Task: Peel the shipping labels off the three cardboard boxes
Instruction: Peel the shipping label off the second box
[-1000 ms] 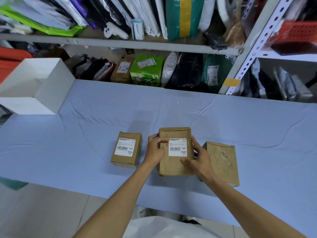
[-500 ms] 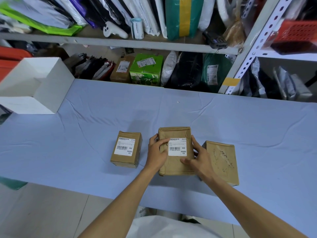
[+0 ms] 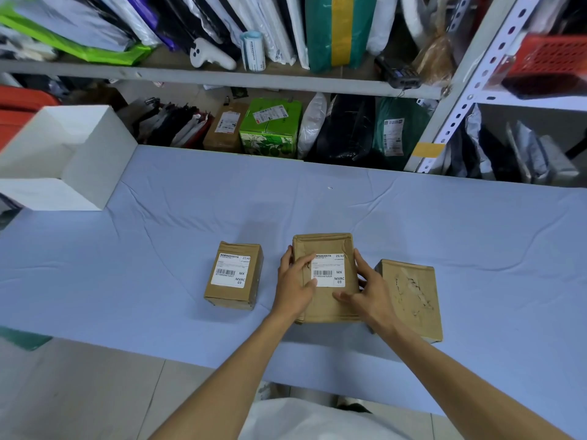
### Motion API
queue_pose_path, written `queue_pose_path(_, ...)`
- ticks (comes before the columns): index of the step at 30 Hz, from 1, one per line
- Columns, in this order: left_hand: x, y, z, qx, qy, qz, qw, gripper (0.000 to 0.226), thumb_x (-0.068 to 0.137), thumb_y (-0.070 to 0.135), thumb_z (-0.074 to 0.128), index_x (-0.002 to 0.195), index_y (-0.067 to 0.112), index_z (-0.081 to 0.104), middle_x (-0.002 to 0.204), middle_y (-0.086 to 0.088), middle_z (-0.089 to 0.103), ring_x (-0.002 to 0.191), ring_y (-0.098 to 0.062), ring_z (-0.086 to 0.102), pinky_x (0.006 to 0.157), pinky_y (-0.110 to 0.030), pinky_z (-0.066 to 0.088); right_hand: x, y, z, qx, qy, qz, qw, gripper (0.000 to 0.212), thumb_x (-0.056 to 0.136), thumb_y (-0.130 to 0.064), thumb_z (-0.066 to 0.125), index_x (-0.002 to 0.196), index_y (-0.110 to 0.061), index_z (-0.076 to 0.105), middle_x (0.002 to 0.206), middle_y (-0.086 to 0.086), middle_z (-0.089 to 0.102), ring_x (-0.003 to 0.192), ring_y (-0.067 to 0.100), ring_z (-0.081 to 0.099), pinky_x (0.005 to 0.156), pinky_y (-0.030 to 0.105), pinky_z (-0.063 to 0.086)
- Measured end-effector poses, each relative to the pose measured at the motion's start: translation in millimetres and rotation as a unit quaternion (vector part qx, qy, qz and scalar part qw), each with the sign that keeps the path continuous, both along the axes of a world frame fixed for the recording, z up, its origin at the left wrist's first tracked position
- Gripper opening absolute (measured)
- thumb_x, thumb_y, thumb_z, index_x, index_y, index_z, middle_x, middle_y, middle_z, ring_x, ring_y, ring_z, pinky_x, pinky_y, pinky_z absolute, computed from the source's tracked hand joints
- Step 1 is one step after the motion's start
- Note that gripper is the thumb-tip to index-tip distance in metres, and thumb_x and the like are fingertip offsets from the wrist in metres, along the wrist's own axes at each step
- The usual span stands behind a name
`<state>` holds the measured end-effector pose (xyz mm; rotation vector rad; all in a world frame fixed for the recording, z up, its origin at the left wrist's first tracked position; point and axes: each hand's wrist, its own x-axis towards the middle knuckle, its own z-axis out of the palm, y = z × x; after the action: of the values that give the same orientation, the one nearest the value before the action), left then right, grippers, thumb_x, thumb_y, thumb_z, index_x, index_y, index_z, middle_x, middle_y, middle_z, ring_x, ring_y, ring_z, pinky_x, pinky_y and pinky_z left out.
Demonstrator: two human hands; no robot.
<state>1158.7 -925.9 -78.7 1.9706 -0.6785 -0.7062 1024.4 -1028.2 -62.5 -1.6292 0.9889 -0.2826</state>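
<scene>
Step judged as the second peel: the middle brown cardboard box (image 3: 321,304) lies on the blue-clothed table (image 3: 476,233), left hand (image 3: 293,284) and right hand (image 3: 370,292) curling their fingers round its sides, its white shipping label (image 3: 328,269) flat and whole; next, one corner needs picking loose.

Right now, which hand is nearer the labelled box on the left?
Left. The left hand grips the middle box's left edge, a small gap from the left box. The right hand holds the middle box's right side, farther away.
</scene>
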Motion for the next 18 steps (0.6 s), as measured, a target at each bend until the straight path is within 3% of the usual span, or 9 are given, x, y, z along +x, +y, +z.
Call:
queue_pose_path(4,-1.8,0.5,-1.2,-0.009,0.009,0.005,1.000,0.056,0.081,-0.005,0.059,0.129,0.025,0.058,0.157,-0.002,0.018,0.144,-0.012,0.022,0.117,-0.032,0.028,0.2,0.8,1.3,0.008,-0.007,-0.006,1.000,0.099,0.060,-0.009,0.076,0.147,-0.030,0.034,0.117,-0.014,0.063,0.107,0.008,0.061,0.079,0.021,0.052)
queue_pose_path(7,0.3,-1.5,-0.3,-0.010,0.009,0.012,1.000,0.053,0.081,-0.006,0.059,0.125,0.023,0.060,0.153,-0.001,0.023,0.142,-0.012,0.026,0.115,-0.025,0.027,-0.7,1.4,1.5,0.012,-0.008,-0.008,1.000,0.101,0.055,-0.016,0.072,0.147,-0.030,0.033,0.119,-0.013,0.063,0.108,0.009,0.060,0.080,0.022,0.053)
queue_pose_path(9,0.3,-4.1,1.4,-0.011,0.010,0.018,1.000,0.045,0.081,-0.006,0.059,0.116,0.023,0.065,0.149,0.000,0.027,0.140,-0.013,0.029,0.112,-0.021,0.029,-0.7,2.3,1.6,0.014,-0.010,-0.011,1.000,0.101,0.056,-0.014,0.073,0.147,-0.030,0.033,0.119,-0.011,0.063,0.107,0.009,0.061,0.077,0.020,0.053)
queue_pose_path(13,-3.5,-5.2,0.0,-0.011,0.008,0.024,1.000,0.039,0.079,-0.005,0.061,0.092,0.031,0.064,0.148,0.001,0.026,0.140,-0.013,0.028,0.115,-0.031,0.032,-1.0,1.2,-0.8,0.011,-0.010,-0.009,1.000,0.097,0.066,0.001,0.077,0.147,-0.029,0.033,0.118,-0.012,0.063,0.107,0.009,0.061,0.075,0.018,0.053)
queue_pose_path(18,-1.0,0.3,-2.2,0.008,-0.003,-0.012,1.000,0.054,0.083,0.000,0.060,0.129,0.028,0.054,0.157,0.001,0.016,0.145,-0.012,0.022,0.115,-0.025,0.028,-1.6,-0.8,-1.9,0.016,-0.005,-0.013,1.000,0.095,0.067,0.002,0.078,0.146,-0.029,0.034,0.118,-0.015,0.062,0.104,0.002,0.059,0.072,0.013,0.052)
